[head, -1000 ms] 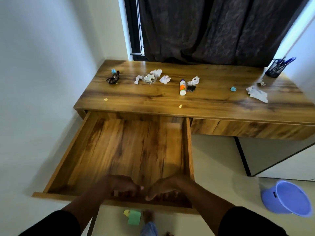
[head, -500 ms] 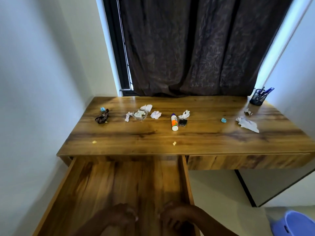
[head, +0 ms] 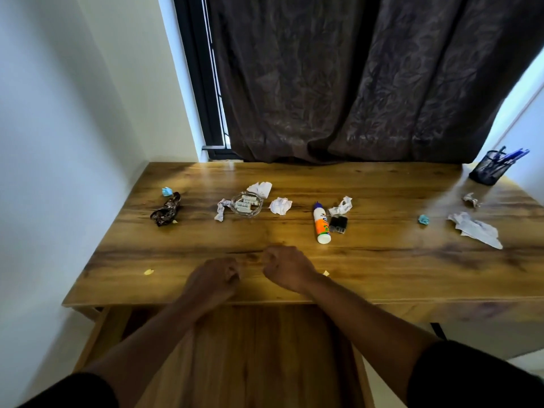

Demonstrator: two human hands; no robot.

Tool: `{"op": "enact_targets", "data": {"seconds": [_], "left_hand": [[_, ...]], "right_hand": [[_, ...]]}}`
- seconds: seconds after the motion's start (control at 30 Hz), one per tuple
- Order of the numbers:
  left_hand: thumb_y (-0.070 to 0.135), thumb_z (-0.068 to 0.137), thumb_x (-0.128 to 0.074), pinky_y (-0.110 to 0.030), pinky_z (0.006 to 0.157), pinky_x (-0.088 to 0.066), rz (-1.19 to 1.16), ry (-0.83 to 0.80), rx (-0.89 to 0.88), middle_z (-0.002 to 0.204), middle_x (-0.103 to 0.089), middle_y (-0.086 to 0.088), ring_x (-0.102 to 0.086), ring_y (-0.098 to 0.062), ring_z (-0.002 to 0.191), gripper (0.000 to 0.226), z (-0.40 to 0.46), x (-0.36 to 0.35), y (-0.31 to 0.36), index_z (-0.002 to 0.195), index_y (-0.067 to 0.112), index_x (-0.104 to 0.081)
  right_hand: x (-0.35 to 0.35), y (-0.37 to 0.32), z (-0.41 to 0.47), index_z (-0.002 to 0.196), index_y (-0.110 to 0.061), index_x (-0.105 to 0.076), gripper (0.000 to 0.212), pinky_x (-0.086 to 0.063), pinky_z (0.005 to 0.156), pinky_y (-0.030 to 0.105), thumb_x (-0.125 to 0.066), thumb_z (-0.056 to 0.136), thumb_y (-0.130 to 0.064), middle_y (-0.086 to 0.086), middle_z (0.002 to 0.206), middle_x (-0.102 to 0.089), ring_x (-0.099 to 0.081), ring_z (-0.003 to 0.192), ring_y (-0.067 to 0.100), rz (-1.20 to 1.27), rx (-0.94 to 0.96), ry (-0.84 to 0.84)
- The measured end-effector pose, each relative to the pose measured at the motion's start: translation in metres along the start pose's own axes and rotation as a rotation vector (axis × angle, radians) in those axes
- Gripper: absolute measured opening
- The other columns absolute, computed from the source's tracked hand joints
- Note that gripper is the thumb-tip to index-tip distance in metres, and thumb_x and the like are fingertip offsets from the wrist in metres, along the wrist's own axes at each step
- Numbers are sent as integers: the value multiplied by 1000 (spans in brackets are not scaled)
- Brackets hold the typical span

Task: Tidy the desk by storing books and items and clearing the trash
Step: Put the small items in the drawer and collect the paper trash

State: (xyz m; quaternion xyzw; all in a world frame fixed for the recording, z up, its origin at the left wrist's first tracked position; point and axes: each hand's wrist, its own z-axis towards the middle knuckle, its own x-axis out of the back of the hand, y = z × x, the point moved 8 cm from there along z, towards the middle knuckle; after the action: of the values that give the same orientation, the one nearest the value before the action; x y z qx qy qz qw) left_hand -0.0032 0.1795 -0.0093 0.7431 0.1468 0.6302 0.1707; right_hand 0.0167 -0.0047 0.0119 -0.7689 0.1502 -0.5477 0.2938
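Open drawer (head: 259,354) nearest, under both forearms. Above the near counter (head: 382,269) edge, left hand (head: 213,275) and right hand (head: 287,267) with fingers curled, grasping nothing visible. Risk: sleeve or wrist sweeping small yellow scraps (head: 148,271) off the edge on a reach. Glue bottle (head: 321,223) just beyond the right hand; glass dish (head: 246,204) and crumpled papers (head: 280,205) farther; pen holder (head: 488,167) far right
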Motion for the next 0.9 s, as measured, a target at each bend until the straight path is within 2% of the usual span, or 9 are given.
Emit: {"op": "enact_targets", "data": {"seconds": [0.1,0.17,0.23,0.3,0.43,0.57,0.67,0.8,0.9], "left_hand": [[47,81,-54,-30,81,-50,80,87,-46,111,-70,12,-67,-17,105,30,49,21,2,105,34,-65],[45,84,-64,-36,93,-50,72,145,-36,125,-65,4,-60,-22,119,40,79,32,1,122,34,-61],[45,83,-69,-42,98,-48,78,172,-20,136,-58,0,-52,-27,129,53,106,40,0,132,30,-54],[47,81,-73,-45,99,-47,93,176,-41,141,-53,-6,-48,-31,131,66,134,44,1,139,24,-50],[65,74,-75,-49,104,-43,184,159,-65,148,-47,-15,-46,-37,134,96,181,44,7,147,11,-42],[73,72,-73,-50,108,-37,225,96,-90,152,-44,-15,-43,-38,138,106,214,34,13,151,14,-35],[76,70,-73,-50,112,-35,266,40,-131,153,-42,-16,-42,-38,139,110,230,24,18,153,18,-31],[74,64,-79,-50,111,-36,258,25,-132,152,-43,-14,-42,-37,138,114,241,21,20,152,20,-32],[70,63,-82,-48,109,-39,235,43,-144,147,-48,-15,-46,-37,133,111,242,23,23,150,18,-37]], "right_hand": [[15,-4,47,119,-26,-64,29,-54,82,34,-62,92,-36,1,121,-67,-63,109,24,-84,-19,65],[19,-4,75,131,-28,-60,41,-50,82,32,-66,91,-36,0,130,-64,-61,116,24,-137,-26,95],[19,-3,94,138,-28,-55,51,-51,87,34,-69,90,-38,3,136,-60,-58,123,25,-235,-6,112],[17,1,108,142,-31,-51,63,-52,93,40,-72,85,-49,5,140,-55,-52,129,29,-339,-22,107],[2,14,122,147,-35,-44,96,-46,99,51,-72,65,-75,6,147,-46,-41,137,34,-493,-101,12],[0,15,127,142,-29,-50,93,-49,91,46,-65,67,-81,6,142,-51,-48,130,32,-586,-59,-6],[0,18,127,145,-29,-47,100,-50,90,45,-62,65,-86,7,143,-50,-50,128,32,-618,-35,-40],[1,15,128,147,-25,-46,109,-53,93,45,-69,60,-87,8,144,-50,-51,129,32,-654,-12,-162],[5,12,126,147,-22,-46,109,-53,93,44,-72,61,-84,9,143,-51,-51,128,32,-681,16,-190]]}}
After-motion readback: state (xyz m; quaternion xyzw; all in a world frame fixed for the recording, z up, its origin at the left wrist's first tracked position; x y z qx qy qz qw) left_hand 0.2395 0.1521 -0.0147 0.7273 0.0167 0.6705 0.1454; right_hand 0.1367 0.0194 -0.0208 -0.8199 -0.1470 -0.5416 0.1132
